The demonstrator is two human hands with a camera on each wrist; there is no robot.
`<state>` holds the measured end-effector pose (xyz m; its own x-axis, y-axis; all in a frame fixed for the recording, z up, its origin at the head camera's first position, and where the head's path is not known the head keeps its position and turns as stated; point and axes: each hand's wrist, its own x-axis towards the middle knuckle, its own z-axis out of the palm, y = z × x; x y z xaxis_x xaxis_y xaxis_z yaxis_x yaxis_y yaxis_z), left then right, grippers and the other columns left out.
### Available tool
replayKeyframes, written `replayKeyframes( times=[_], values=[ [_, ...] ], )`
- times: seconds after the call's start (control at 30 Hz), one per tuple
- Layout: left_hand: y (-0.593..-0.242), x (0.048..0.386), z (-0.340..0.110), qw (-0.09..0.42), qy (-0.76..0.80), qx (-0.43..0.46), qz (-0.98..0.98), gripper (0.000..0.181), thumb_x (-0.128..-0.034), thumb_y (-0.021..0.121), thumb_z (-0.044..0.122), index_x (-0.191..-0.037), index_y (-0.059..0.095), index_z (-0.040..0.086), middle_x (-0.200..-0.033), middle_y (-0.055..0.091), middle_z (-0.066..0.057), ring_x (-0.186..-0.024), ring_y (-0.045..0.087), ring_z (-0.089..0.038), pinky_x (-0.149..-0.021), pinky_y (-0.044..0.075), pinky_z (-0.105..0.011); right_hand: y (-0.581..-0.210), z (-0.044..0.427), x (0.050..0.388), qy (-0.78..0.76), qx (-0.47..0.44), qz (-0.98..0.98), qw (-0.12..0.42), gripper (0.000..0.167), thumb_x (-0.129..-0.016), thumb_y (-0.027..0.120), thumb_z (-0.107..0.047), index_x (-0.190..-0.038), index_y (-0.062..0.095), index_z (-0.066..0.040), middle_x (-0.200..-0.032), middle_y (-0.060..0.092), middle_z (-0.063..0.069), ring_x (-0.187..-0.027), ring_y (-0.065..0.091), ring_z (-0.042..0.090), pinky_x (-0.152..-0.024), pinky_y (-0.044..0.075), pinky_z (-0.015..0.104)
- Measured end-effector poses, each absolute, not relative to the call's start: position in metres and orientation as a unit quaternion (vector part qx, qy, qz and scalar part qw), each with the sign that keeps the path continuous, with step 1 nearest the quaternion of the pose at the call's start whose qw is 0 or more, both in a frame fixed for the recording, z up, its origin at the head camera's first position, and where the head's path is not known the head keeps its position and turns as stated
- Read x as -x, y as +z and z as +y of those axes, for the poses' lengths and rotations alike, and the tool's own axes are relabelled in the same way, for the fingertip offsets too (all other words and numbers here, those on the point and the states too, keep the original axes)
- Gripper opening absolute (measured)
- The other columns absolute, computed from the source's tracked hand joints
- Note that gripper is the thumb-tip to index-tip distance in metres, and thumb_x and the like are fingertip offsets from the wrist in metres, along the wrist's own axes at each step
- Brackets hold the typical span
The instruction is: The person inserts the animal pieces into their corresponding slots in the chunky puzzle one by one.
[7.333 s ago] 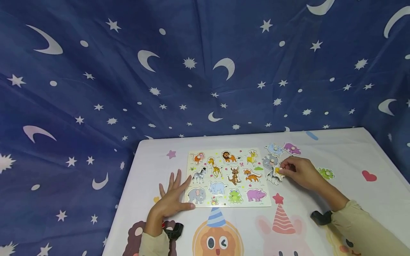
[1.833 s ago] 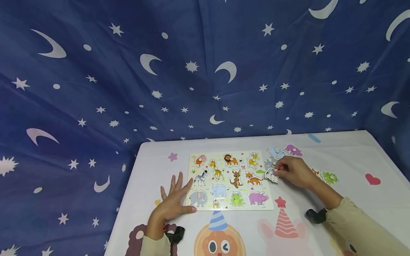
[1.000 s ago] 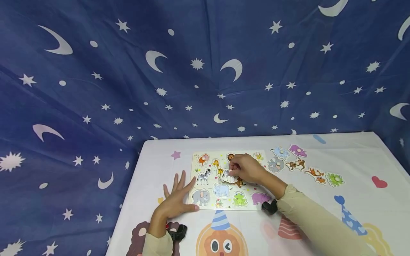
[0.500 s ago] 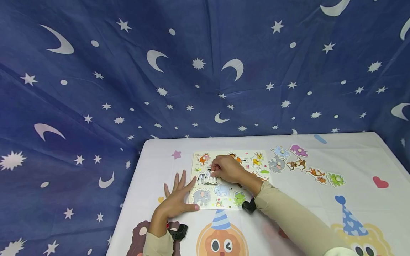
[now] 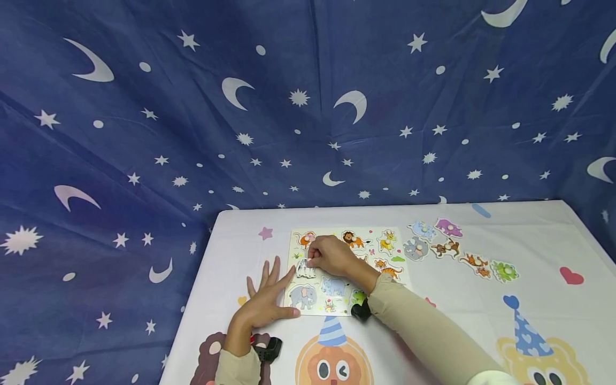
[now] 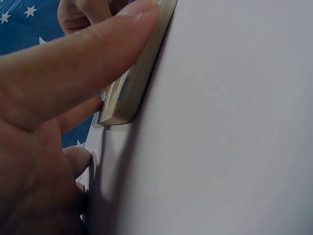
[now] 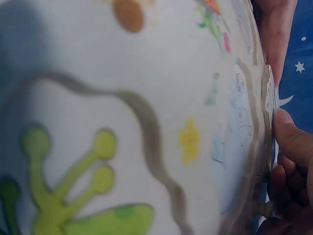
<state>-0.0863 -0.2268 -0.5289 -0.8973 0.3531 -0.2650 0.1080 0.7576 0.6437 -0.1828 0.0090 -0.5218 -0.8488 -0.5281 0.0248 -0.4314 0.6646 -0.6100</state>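
Observation:
My right hand pinches a zebra puzzle piece between thumb and fingers, over the zebra's place on the animal puzzle board. Whether the piece lies flush in its slot cannot be told. In the right wrist view, thumb and curled fingers are at the right edge, beside the board's surface. My left hand lies spread at the board's lower left corner, the thumb at the front edge and the index finger along the left side. The left wrist view shows the thumb against the board's thick edge.
Right of the board lie loose knobbed pieces: a blue rhino, a purple hippo, a grey elephant, a kangaroo, a tiger and a frog. Monkey, lion and gazelle pieces with knobs sit in the board.
My right hand took the zebra piece from the loose pieces at the right and carried it left across the board to the zebra's place. The left hand has stayed at the board's corner.

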Motion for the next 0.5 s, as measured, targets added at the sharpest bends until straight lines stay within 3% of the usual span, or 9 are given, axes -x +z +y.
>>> replayKeyframes(
  times=[0.5],
  values=[
    [-0.5291,0.0862,-0.2259,0.185,0.325,-0.123,0.919,0.108,-0.0736,0.087,0.047,-0.162,0.03,0.025,-0.173,-0.009,-0.012,-0.156,-0.02,-0.042,-0.108,-0.025,-0.076,-0.5287,0.0019,0.1796,-0.303,0.228,0.922,0.073,0.02,-0.084,0.084,-0.037,-0.076,0.068,-0.028,-0.07,0.057,-0.014,-0.064,0.05,0.003,-0.061,0.043,0.023]
  ],
)
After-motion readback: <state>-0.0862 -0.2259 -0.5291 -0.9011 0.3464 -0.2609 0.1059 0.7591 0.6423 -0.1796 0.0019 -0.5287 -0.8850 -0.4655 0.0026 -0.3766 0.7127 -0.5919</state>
